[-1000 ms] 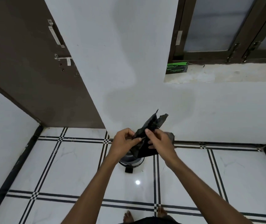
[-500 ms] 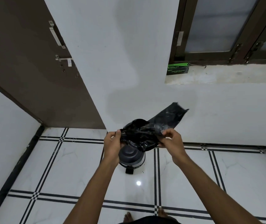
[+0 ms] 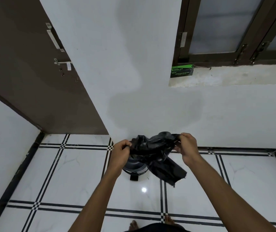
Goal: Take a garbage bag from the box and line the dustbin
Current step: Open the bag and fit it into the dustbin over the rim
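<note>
A crumpled black garbage bag (image 3: 154,149) is stretched between my two hands in front of the white wall. My left hand (image 3: 120,152) pinches its left edge and my right hand (image 3: 186,149) pinches its right edge. One loose end of the bag hangs down to the lower right. Below the bag stands a small dark pedal dustbin (image 3: 134,168) on the floor, mostly hidden by the bag and my left hand; its pedal shows at the front. The green and black garbage bag box (image 3: 182,71) lies on the window sill, upper right.
A brown door (image 3: 33,72) with a latch stands open at the left. A dark-framed window (image 3: 234,30) sits above the sill (image 3: 234,76). The floor (image 3: 66,173) is white tile with black stripes. My bare feet show at the bottom edge.
My hands have moved further apart and spread the bag wider. The end that stuck up to the right now hangs down at the lower right.
</note>
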The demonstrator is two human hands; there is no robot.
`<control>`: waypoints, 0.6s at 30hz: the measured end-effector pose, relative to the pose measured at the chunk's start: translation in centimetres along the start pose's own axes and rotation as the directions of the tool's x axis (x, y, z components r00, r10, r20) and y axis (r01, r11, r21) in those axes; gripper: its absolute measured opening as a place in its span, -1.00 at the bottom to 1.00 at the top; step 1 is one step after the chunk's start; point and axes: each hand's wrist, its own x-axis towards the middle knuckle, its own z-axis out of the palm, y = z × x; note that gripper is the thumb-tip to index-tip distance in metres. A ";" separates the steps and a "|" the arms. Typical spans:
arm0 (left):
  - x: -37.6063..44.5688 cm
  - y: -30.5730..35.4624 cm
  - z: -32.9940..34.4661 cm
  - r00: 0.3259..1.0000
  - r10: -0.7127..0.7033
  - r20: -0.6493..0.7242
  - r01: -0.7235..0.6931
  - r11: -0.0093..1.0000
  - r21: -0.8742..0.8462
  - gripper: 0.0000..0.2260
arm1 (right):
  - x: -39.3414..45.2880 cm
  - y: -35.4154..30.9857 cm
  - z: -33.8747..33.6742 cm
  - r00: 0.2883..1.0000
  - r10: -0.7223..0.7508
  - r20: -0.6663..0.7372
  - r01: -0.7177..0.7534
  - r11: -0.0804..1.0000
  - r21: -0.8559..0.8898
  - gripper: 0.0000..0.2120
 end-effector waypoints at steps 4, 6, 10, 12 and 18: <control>0.0 -0.2 -0.4 0.962 -0.272 -0.018 0.253 0.917 -0.309 -0.76 | 1.0 0.2 -0.6 0.983 -0.101 -0.154 0.083 0.989 -0.123 -0.69; -0.3 0.1 -0.8 0.947 -0.322 -0.017 0.270 0.820 -0.505 -0.75 | 1.2 0.3 -1.3 0.955 -0.243 -0.167 0.188 0.939 -0.289 -0.63; 0.0 -0.4 -2.3 0.901 -0.434 -0.003 0.293 0.613 -0.734 -0.78 | 0.8 0.2 -2.5 0.880 -0.475 -0.035 0.389 0.759 -0.522 -0.61; 0.4 -0.5 -2.9 0.895 -0.446 0.016 0.298 0.569 -0.767 -0.71 | 0.8 0.4 -3.0 0.845 -0.534 0.019 0.447 0.686 -0.574 -0.58; 1.3 -0.6 -3.8 0.877 -0.442 -0.185 0.207 0.698 -0.686 -0.78 | 1.5 0.6 -4.9 0.832 -0.552 0.049 0.438 0.600 -0.670 -0.54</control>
